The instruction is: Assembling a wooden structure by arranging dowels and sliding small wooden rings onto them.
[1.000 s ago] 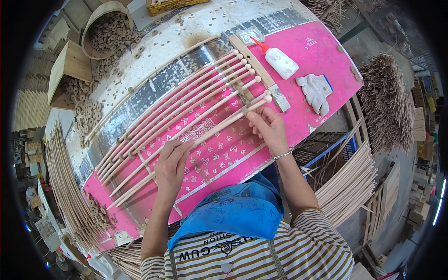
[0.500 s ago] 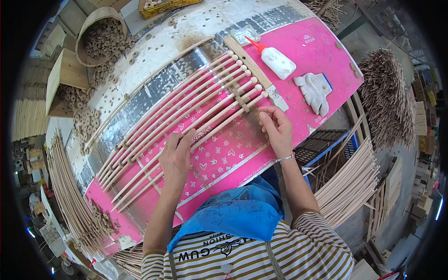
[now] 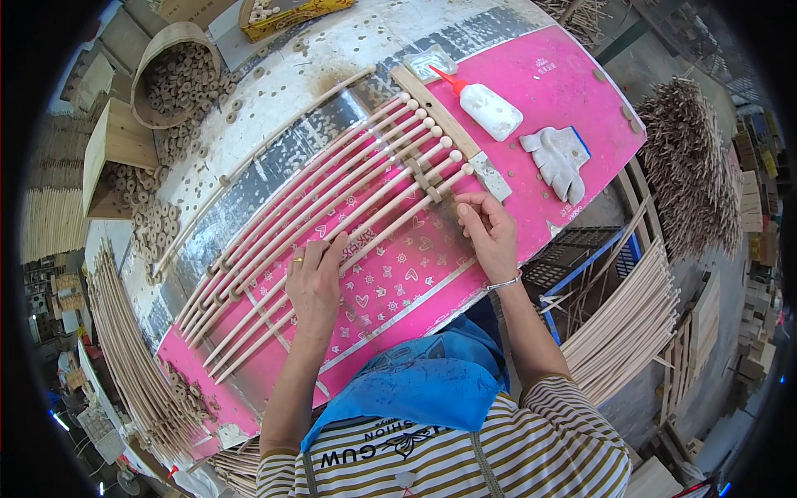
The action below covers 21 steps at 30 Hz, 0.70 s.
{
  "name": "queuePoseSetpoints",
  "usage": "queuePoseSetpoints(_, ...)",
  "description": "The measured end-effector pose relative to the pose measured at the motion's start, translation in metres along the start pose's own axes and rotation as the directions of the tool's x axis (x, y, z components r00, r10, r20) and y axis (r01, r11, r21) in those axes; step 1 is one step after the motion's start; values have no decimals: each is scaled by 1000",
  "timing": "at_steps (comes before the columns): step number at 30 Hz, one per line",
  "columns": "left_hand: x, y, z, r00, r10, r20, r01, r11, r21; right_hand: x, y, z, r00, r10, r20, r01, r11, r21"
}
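Observation:
Several slim wooden rods (image 3: 309, 196) lie side by side across the pink patterned sheet, each with a round wooden ball (image 3: 455, 156) at its upper right end. My left hand (image 3: 314, 278) has its fingers closed on the nearest wooden rod (image 3: 378, 239), about midway along it. Just below that rod's ball end is my right hand (image 3: 490, 236), thumb and fingers curled together; what they hold, if anything, is hidden. Small wooden pieces (image 3: 425, 181) sit across the nearer rods close to the balls. A flat wooden bar (image 3: 440, 112) lies just beyond the ball ends.
A white glue bottle (image 3: 491, 111) with a red nozzle and a grey glove (image 3: 558, 163) lie at the right. Wooden rings (image 3: 184, 87) spill from a tub at the far left. Rod bundles (image 3: 133, 332) flank the table; a dark crate (image 3: 573, 257) stands beside its right edge.
The view has shifted slightly. Both hands stay nearly in place, the left still on the nearest rod and the right still curled near its ball end.

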<state>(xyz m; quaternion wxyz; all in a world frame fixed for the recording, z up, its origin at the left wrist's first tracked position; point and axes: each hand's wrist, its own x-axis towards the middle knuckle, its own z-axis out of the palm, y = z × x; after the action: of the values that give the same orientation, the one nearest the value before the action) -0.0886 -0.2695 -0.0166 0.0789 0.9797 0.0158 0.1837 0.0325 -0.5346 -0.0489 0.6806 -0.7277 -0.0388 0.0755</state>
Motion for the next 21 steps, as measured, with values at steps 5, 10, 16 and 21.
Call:
queuePoseSetpoints(5,0,-1,0,1000,-18,20,19,1000,-17,0,2,1,999,-31,-6,31,999,-11)
queuePoseSetpoints(10,1,1,2,999,-28,23,29,999,-31,1,3,0,999,-36,-3,36,999,-31)
queuePoseSetpoints(16,2,0,0,1000,-17,23,18,999,-36,1,0,0,1000,-17,1,17,1000,10)
queuePoseSetpoints(21,3,-3,-1,1000,5,24,-4,1000,-22,21,-30,2,941,-332,61,332,878,-344)
